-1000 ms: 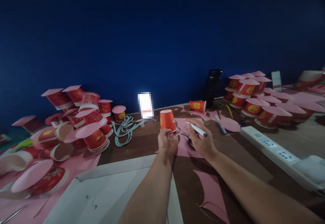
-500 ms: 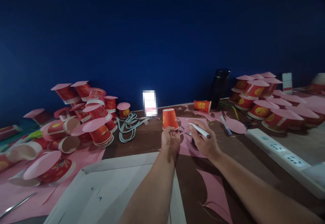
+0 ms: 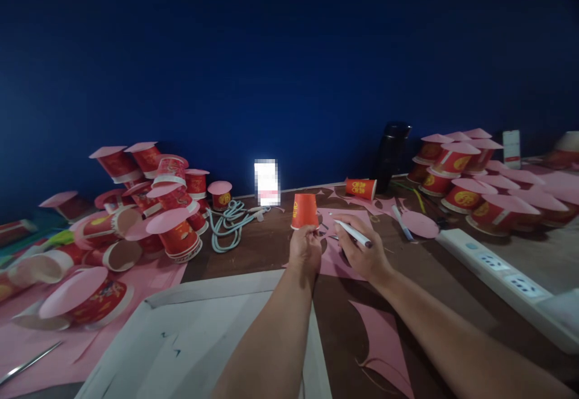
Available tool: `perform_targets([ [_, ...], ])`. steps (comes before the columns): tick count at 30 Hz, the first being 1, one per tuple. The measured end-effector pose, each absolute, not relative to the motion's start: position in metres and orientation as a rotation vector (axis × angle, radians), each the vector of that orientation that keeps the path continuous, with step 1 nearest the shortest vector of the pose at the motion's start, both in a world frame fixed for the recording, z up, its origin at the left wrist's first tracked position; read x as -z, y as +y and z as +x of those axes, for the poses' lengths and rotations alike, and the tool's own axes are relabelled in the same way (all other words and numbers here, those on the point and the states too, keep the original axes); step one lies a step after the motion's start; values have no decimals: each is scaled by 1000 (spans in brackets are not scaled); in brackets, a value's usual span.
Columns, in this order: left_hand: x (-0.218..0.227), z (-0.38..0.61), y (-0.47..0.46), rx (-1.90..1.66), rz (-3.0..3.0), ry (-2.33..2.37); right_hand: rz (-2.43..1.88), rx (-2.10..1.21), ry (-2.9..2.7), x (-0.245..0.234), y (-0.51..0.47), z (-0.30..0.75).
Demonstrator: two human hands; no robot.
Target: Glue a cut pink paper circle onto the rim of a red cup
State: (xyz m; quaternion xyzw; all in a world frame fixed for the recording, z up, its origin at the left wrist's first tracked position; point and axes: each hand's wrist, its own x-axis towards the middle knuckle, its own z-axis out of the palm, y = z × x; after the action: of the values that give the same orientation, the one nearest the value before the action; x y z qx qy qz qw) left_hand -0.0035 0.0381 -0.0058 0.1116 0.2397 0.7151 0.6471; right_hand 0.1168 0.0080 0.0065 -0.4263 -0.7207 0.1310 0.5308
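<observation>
My left hand (image 3: 304,252) is closed on the rim of a red paper cup (image 3: 304,210), held upside down above the brown table (image 3: 253,254). My right hand (image 3: 363,253) grips a white marker pen (image 3: 356,233) with its dark tip pointing right. Under both hands lies a pink paper sheet (image 3: 332,254) with cut-out shapes. The cup sits just left of the marker, apart from it.
A heap of red cups with pink paper discs (image 3: 154,212) fills the left. More capped cups (image 3: 470,176) stand at the right. A white power strip (image 3: 502,272), a coiled pale cable (image 3: 228,221), a black bottle (image 3: 392,155), a lying cup (image 3: 360,188) and a white board (image 3: 190,339) are around.
My left hand has turned the cup a little, so the open rim no longer shows at the top. The view shifted slightly left. The right hand with the marker stays put.
</observation>
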Motion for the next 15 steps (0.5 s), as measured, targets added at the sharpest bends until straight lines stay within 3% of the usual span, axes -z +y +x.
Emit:
perform_targets([
  [15, 1, -5, 33, -1559, 154, 491, -1001, -319, -1716, -10, 7, 115],
])
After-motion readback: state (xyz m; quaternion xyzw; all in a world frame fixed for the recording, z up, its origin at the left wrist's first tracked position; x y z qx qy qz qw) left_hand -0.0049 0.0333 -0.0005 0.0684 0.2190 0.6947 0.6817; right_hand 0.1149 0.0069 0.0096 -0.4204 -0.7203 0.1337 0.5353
